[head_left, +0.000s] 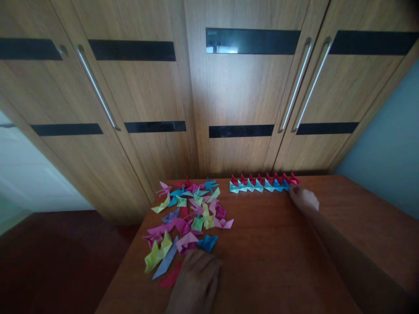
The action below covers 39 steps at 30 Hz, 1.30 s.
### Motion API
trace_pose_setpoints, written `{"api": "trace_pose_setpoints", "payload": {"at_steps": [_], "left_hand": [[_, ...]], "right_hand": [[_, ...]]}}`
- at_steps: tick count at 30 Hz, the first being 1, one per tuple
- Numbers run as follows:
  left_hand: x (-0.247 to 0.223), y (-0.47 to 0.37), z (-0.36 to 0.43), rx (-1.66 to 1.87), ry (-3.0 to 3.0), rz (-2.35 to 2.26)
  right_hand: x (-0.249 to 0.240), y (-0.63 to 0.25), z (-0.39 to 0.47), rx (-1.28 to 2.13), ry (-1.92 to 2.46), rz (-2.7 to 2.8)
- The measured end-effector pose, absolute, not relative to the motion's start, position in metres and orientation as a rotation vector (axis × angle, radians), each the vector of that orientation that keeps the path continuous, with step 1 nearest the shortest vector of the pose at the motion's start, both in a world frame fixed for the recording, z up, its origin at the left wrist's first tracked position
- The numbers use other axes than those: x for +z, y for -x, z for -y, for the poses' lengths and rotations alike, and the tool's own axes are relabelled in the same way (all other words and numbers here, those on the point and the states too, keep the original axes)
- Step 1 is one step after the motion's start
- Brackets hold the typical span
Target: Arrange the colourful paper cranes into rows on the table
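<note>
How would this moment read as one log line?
left hand: beside red piece | right hand: at blue paper row's right end | red row: behind blue

Tall wood-grain cupboard doors, fitted with dark inset strips and long metal handles, are spanning the background and indicating a room in a home. A pale blue wall is bounding the right side, a white panelled surface is showing at left, and a reddish-brown table is standing before the doors.

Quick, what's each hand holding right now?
Left hand: curled by red paper; can't tell if holding.
Right hand: at blue folded paper; can't tell if gripping.
</note>
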State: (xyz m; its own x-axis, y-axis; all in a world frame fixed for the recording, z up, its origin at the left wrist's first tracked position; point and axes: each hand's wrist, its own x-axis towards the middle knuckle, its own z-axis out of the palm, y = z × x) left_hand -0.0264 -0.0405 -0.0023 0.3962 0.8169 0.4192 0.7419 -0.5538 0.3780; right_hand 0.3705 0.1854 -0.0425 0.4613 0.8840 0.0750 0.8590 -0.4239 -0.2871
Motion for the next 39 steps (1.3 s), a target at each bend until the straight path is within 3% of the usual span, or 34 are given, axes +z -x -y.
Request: {"api": "trace_pose_setpoints", "payload": {"at_steps": [14,22,30,39], "left_hand": [[0.001,0.026,0.041,0.862,-2.514,-1.421],[-0.002,0.049,0.034,0.986,-2.481,-1.772],[0.001,0.05,0.034,0.789,-2.54,-1.9],[0.013,0.043,0.027,0.566,-2.484,-1.903]], "right_hand": [[-0.049,-0.367,-0.174,0.115,2.341,1.336],[-0.058,-0.333,-0.129,0.161,2.081,1.433],[-0.06,-0.275,-0.088,0.379,1.785,1.718],[-0.055,-0.269,-0.08,0.407,1.716,1.759]]}}
